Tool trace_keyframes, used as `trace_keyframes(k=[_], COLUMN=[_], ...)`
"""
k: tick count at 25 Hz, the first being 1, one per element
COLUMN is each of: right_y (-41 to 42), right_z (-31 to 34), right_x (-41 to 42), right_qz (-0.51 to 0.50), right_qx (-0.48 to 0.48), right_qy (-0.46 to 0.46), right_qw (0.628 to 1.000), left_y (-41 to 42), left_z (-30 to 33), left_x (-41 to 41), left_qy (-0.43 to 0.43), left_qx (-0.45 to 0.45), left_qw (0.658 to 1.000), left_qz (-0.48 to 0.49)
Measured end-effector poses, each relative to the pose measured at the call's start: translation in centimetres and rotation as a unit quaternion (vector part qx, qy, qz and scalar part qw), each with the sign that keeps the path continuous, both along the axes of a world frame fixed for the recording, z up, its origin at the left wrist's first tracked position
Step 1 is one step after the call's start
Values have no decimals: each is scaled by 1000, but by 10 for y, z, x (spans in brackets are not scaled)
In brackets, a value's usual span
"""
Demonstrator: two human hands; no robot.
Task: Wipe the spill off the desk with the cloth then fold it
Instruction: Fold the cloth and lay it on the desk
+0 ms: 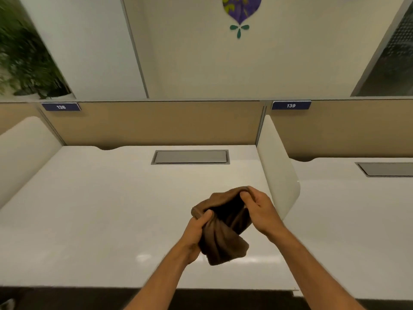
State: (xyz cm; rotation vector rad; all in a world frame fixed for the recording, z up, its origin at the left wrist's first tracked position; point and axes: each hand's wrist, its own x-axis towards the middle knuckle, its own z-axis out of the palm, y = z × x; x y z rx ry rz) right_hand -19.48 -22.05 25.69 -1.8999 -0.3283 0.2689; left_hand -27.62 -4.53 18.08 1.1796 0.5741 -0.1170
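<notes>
A: Where is the cloth, taking the cable hatch as the mark?

B: Nearer the person than the hatch and a little to its right, lifted off the desk and bunched between both hands.

A: How is each grip set?

B: The left hand closes its grip on the lower left edge, thumb pressed over a fold. The right hand pinches the top edge with curled fingers. Neither grip is wide; both hold fabric.

A: Why hold it up like that?

B: My guess is they are hunting for corners so it can be spread and folded. A crumpled cloth folds badly lying down.

A: And the spill?

B: I see no wet patch anywhere nearer than the hatch, only glare, so wiping seems finished.
</notes>
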Motion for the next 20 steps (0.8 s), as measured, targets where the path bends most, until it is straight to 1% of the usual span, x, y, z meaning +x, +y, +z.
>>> trace_keyframes(k=[2,4,8,11,13,15,16,17,19,20], right_y=[-6,-11,-8,-4,-6,-6,-6,-4,7,12], right_z=[7,14,27,31,32,28,24,19,2,-6], right_x=[11,20,31,41,54,71,78,83,88,88], right_qz=[-8,-13,32,35,2,-71,-117,-157,-201,-210], right_qx=[-26,-18,-9,-2,3,3,6,18,39,34], right_qy=[-35,-51,-75,-86,-111,-132,-114,-73,11,30], right_qw=[999,998,997,996,994,989,987,985,979,977], left_y=[3,8,16,30,47,66,75,83,100,109], left_z=[2,3,9,13,19,28,33,38,44,47], left_x=[-6,-12,-14,-8,0,11,18,25,40,47], left_qy=[10,13,20,-1,-32,-67,-83,-98,-120,-129], left_qx=[11,41,114,119,100,87,91,99,120,132], left_qw=[999,997,988,983,980,978,977,976,974,973], left_qz=[37,60,98,138,171,178,175,169,153,140])
